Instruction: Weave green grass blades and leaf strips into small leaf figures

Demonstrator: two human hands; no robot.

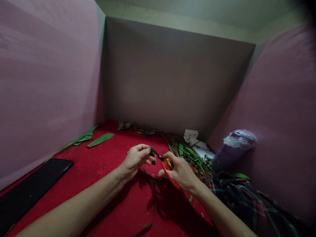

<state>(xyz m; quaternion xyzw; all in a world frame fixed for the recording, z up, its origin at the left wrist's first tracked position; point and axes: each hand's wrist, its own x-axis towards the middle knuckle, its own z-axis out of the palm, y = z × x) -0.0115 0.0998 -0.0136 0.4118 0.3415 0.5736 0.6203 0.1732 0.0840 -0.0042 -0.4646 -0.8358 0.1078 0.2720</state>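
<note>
My right hand grips a pair of scissors with red-orange and yellow handles and dark blades. The blades point up and left toward my left hand. Between the fingertips of my left hand is a small dark green piece of leaf, pinched close to the scissor blades. A long thin leaf strip trails beneath the hands and curls on the red cloth. Whether the blades touch the leaf piece cannot be made out.
A heap of cut green leaves lies right of centre, beside white papers. A purple plastic-wrapped bundle leans on the right wall. Plaid fabric is at lower right. A black flat panel and a broad leaf lie left.
</note>
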